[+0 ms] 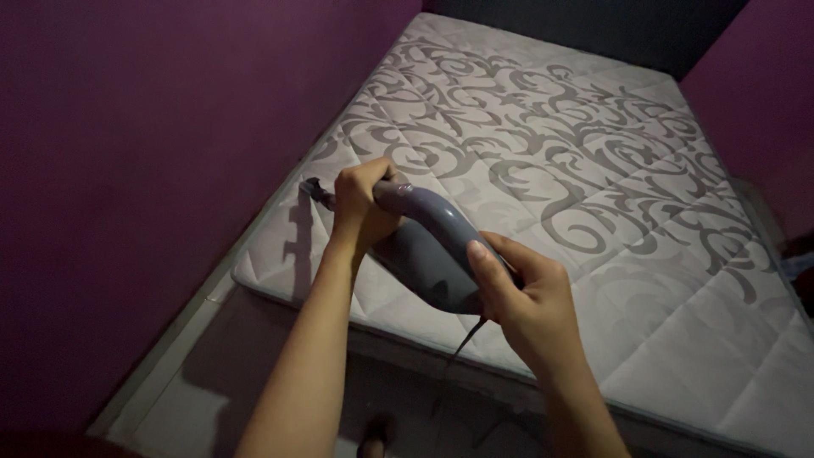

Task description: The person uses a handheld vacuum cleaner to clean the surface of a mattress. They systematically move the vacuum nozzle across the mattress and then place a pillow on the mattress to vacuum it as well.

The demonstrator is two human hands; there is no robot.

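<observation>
Right hand (527, 298), nearest the camera: fingers curled tight round the rear handle of the grey plastic handheld vacuum (432, 246), thumb laid along the top. Dark cord (462, 343) drops from that end. Vacuum's long axis runs from lower right, up and left, body held just over the near left corner of the white quilted mattress with grey scroll pattern (593, 170). Left hand (360, 203), farther out, wrapped closed round the front neck. Small dark nozzle (315, 192) beyond it; contact with the mattress edge cannot be told. Purple wall (127, 170) behind; floor dim, indistinct

Dim rm: purple walls (127, 170), patterned quilted mattress (593, 170) w/ grey swirls, pale floor (170, 399).
</observation>
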